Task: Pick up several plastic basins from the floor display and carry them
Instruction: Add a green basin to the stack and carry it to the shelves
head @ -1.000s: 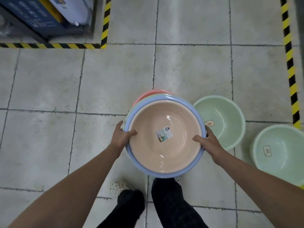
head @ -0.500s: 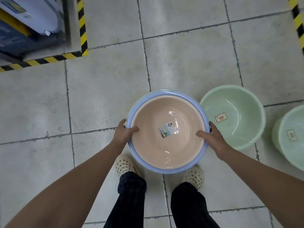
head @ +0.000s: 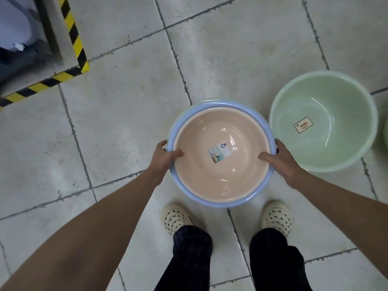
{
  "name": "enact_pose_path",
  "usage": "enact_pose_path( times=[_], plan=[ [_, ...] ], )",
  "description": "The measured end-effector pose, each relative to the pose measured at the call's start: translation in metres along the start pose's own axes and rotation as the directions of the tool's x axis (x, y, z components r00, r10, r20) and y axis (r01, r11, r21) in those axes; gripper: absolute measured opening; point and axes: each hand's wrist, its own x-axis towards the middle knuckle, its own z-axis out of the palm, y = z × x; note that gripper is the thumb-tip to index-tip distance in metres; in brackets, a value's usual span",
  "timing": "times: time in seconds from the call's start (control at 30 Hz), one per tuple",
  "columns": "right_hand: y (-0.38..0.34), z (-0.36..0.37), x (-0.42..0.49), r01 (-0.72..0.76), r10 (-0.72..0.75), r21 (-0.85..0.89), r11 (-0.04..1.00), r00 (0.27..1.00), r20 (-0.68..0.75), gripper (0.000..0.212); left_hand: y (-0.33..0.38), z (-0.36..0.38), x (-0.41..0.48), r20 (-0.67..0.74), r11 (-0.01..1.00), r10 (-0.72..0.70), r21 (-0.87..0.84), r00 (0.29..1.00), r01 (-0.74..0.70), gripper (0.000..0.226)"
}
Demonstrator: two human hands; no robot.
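I hold a nested stack of plastic basins above the tiled floor, in front of my feet. The top one is a peach basin with a small label on its bottom, and it sits inside a blue basin. My left hand grips the stack's left rim, thumb hooked inside. My right hand grips the right rim the same way. Basins lower in the stack are hidden.
A pale green basin with a label stands on the floor just right of the stack. The edge of another green basin shows at the far right. Yellow-black floor tape borders a display base at the upper left.
The view has swung left and tilted down, so my feet now show under the stack. The pink and green rims under the blue basin have gone out of sight. Both hands keep their grip.
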Motion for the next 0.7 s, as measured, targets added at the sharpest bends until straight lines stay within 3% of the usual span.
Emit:
enact_pose_path(
  times=[0.2,0.37,0.5,0.7],
  plan=[
    [0.020,0.014,0.013,0.016,-0.015,0.045,0.999,0.999,-0.029,0.050,-0.017,0.004,0.032,0.020,1.000,-0.005,0.003,1.000,0.005,0.113],
    [0.035,0.020,0.029,0.058,-0.058,0.023,0.998,0.998,-0.037,0.058,-0.034,0.004,0.047,0.032,1.000,-0.030,0.003,0.999,0.030,0.109],
    [0.048,0.020,0.038,0.030,-0.032,-0.068,0.997,0.999,-0.031,0.085,-0.047,0.003,0.053,0.027,1.000,-0.024,0.007,0.999,0.024,0.096],
    [0.052,0.024,0.036,0.010,-0.017,-0.079,0.997,0.996,-0.091,0.085,-0.049,0.006,0.055,0.028,0.998,0.002,0.070,1.000,-0.004,0.117]
  ],
)
